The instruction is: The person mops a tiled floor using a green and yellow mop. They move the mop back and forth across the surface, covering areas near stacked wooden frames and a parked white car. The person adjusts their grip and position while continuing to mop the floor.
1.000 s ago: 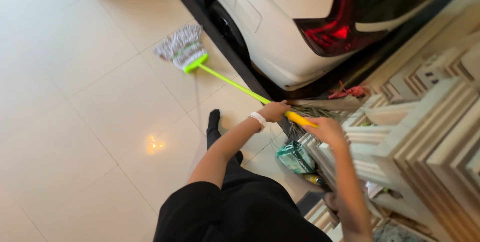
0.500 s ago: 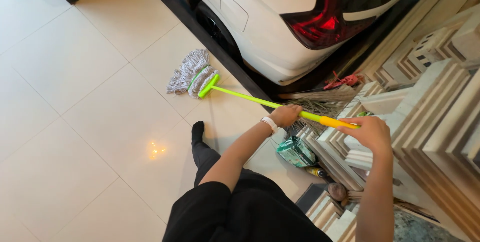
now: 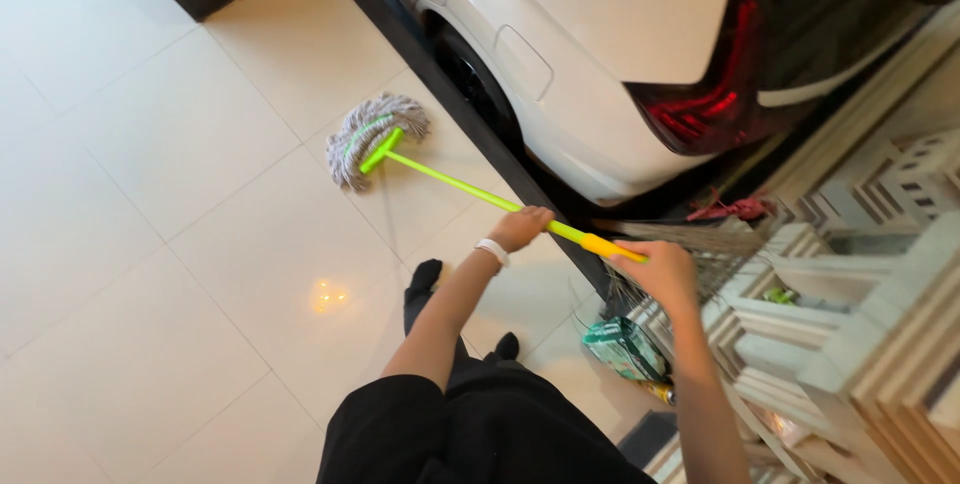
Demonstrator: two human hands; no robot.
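Stringy mop (image 3: 372, 134), glossy tiles (image 3: 150, 274) — both hands (image 3: 522, 227) gripping

Glossy cream floor tiles (image 3: 150, 244) mirror a light, the mop (image 3: 372, 132) has a smooth plastic-looking green handle and stringy cloth head, the white car (image 3: 600, 34) shines with lacquer, and the bag (image 3: 622, 348) looks crinkly plastic.

Open tiled floor (image 3: 150, 204) left; white car (image 3: 600, 54) blocks right
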